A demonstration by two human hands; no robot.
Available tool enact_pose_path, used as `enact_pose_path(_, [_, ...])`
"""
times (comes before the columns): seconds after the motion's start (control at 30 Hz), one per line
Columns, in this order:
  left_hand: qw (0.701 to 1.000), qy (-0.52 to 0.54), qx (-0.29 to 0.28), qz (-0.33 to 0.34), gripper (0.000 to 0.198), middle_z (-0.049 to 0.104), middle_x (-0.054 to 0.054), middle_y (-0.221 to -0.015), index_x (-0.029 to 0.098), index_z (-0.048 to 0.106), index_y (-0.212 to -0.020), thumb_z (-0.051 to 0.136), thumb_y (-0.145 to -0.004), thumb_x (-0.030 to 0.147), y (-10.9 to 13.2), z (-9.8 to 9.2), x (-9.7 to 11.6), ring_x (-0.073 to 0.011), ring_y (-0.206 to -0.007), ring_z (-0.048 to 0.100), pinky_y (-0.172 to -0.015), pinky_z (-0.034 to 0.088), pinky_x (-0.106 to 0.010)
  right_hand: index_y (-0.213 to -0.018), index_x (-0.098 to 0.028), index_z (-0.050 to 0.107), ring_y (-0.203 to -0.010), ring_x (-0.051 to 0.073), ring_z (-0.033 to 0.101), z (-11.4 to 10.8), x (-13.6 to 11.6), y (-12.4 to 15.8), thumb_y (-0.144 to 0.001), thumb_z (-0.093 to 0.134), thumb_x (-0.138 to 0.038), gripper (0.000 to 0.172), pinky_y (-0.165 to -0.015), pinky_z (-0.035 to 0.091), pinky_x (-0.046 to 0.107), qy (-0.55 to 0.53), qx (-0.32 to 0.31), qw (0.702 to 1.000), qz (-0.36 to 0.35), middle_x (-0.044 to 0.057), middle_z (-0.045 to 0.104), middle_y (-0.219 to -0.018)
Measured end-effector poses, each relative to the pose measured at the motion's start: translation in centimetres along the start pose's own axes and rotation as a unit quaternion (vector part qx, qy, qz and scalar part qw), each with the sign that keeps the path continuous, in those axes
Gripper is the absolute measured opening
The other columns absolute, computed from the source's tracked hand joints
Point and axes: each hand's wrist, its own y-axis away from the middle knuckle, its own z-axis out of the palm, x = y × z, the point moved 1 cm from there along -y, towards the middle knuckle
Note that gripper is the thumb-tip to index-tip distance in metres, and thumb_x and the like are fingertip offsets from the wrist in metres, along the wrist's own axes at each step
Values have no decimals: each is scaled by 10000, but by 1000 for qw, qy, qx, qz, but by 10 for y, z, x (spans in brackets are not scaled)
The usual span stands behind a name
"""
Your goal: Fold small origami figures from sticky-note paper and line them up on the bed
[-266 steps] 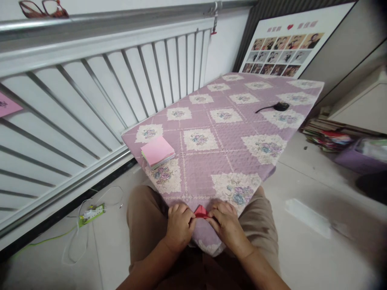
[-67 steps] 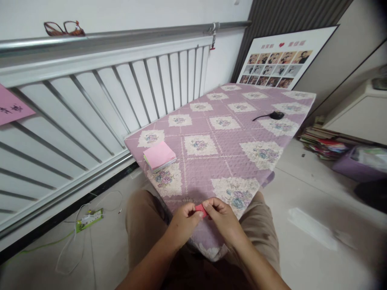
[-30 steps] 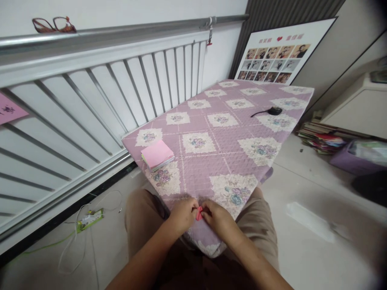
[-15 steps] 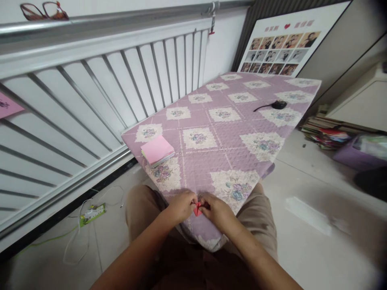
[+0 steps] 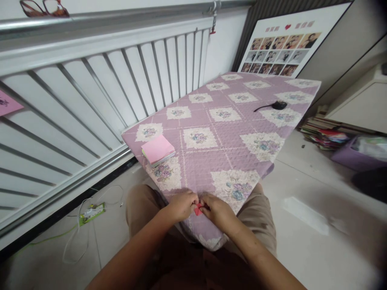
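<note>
A small folded piece of red paper (image 5: 197,210) is pinched between both hands at the near corner of the table. My left hand (image 5: 183,206) is closed on its left side, thumb and fingers pressed together. From the right, my right hand (image 5: 215,208) grips the other side with the fingertips. The fingers cover much of the paper; a pointed lower part shows between them. Beyond my left hand lies a stack of pink square paper (image 5: 158,150), with other colours at its edges.
A purple floral cloth (image 5: 199,161) covers the table. A black ladle-shaped object (image 5: 278,105) lies near its right side. A white radiator (image 5: 99,92) runs along the left, with glasses (image 5: 45,9) above. A power strip (image 5: 92,213) with cables sits on the floor.
Both hands stay at the table corner with the red paper. The fingers have shifted slightly, and the paper's visible lower part looks a little different in shape.
</note>
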Motion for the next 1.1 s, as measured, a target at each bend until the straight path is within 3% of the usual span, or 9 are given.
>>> enact_pose_path(0.27, [996,-81,-42,22,99,582,-23,-940,211,597,-908,512,-866,185,4,-1,0,-159,-859,534,-755,408,-254,-793,-181,583,-768,174,562,5,5,4,-819,537,-111,88,-692,421,271,76,2,995,-62,38,584,-811])
enact_pose_path(0.53, [974,-219,-8,63,227,581,-42,-946,207,630,-930,409,-950,260,18,15,-3,-174,-838,521,-736,403,-285,-738,-192,573,-724,162,531,12,10,15,-907,479,-179,193,-652,410,269,184,79,966,-164,19,562,-745])
enact_pose_path(0.83, [970,-229,13,84,277,616,-28,-991,230,651,-999,377,-970,258,29,20,-7,-175,-887,523,-769,398,-284,-875,-194,611,-777,153,530,11,11,22,-918,472,-132,159,-668,434,259,227,71,946,-220,13,589,-810])
enact_pose_path(1.1, [962,-240,40,126,260,630,-16,-961,251,639,-1044,390,-972,268,31,21,-10,-162,-836,534,-730,398,-277,-1044,-177,620,-811,162,539,10,13,25,-926,465,-146,197,-707,475,270,211,55,947,-236,27,600,-849])
